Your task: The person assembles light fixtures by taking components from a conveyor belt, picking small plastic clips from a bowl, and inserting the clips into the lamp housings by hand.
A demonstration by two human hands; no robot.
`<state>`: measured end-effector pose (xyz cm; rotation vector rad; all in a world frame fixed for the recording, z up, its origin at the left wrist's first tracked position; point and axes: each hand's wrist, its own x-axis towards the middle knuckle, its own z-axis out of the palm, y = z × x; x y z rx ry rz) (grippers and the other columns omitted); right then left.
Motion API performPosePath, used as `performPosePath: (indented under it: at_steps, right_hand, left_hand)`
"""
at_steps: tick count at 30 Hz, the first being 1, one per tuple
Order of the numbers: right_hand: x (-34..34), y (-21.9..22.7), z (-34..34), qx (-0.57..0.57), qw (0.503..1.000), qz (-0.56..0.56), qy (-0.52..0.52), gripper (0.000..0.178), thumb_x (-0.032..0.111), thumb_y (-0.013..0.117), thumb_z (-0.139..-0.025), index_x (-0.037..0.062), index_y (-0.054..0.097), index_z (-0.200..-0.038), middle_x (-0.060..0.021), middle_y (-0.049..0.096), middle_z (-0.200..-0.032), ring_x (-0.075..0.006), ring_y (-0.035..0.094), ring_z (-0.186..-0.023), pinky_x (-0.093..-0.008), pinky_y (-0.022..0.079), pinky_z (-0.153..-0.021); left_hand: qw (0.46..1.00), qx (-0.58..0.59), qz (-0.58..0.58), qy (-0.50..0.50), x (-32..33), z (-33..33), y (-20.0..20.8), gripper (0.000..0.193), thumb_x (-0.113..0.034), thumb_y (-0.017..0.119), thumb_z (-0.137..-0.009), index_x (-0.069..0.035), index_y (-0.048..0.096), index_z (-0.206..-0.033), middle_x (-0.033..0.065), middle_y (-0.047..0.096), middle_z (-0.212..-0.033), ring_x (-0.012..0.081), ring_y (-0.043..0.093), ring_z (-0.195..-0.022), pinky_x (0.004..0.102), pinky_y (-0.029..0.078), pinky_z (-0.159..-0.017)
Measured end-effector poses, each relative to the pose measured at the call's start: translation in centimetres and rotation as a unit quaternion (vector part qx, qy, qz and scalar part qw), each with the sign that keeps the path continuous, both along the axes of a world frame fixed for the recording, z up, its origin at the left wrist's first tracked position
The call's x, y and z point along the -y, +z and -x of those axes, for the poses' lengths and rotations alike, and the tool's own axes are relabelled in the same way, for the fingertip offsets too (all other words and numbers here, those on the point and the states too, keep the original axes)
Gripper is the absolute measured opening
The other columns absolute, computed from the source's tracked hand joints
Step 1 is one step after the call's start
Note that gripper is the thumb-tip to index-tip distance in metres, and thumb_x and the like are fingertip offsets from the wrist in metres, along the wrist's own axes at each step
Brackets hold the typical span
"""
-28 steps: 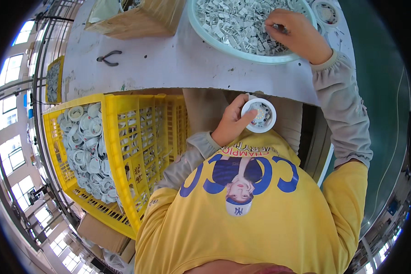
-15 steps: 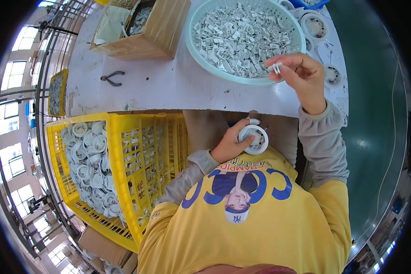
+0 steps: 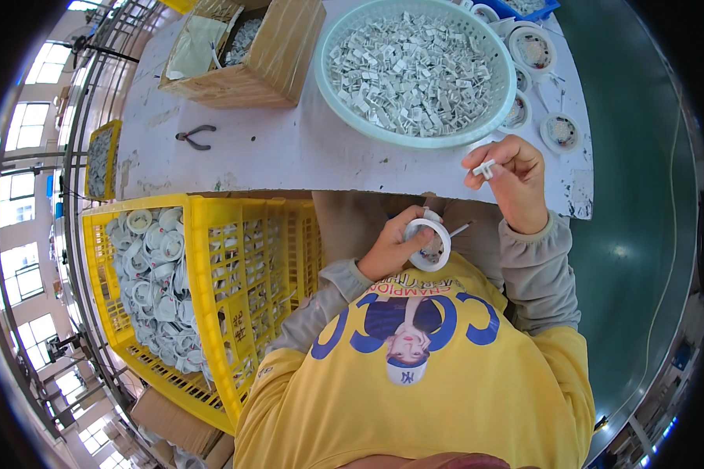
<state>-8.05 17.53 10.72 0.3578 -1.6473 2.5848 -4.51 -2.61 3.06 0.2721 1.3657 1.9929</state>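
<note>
- And the right hand (image 3: pixel 511 184) has come away from the basin's edge, down toward the left, while the round white housing (image 3: pixel 432 248) has tipped further onto its side!
- Nearest, over the yellow shirt (image 3: pixel 446 375), the left hand (image 3: pixel 391 248) has that housing firmly gripped, thumb at its open face, a pale wire (image 3: pixel 461 229) poking out to the right.
- Higher up, the right hand pinches a small white clip (image 3: pixel 485 170) in its fingertips, clear of the housing.
- Off to the left stands a yellow crate (image 3: pixel 198 266), full of round white pieces (image 3: pixel 160 273).
- Onto the table (image 3: pixel 336 168): dark pliers (image 3: pixel 197 138) lie to the left; the pale green basin (image 3: pixel 414 141) brims with white clips (image 3: pixel 414 74).
- Right of it, round white units (image 3: pixel 561 133); farther back, a cardboard box (image 3: pixel 270 82) and a blue tray (image 3: pixel 544 13).
</note>
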Motion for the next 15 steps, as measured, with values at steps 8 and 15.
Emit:
performPosePath:
  at_steps: [8,15]
  right_hand:
    - [-0.8,-0.8,-2.1,0.026,0.863,-0.471,0.181,0.010,0.008,0.059,-0.074,-0.0005,0.054,-0.077,-0.0073,0.060,-0.069,-0.0112,0.055,-0.058,-0.0246,0.044,-0.054]
    - [-0.3,-2.6,-3.7,0.130,0.923,-0.322,0.163,0.014,0.011,0.060,-0.074,-0.0013,0.054,-0.077,-0.0070,0.057,-0.066,-0.0096,0.051,-0.060,-0.0239,0.042,-0.057]
  left_hand:
    - [0.994,0.003,-0.019,-0.106,0.3,0.5,0.6,0.018,-0.012,0.056,-0.084,-0.002,0.051,-0.098,0.0016,0.056,-0.091,0.0065,0.053,-0.081,0.0217,0.043,-0.071]
    - [0.993,-0.026,-0.021,-0.114,-0.4,0.1,0.6,0.014,-0.010,0.054,-0.085,-0.001,0.052,-0.097,0.0001,0.055,-0.087,0.0056,0.050,-0.082,0.0218,0.042,-0.072]
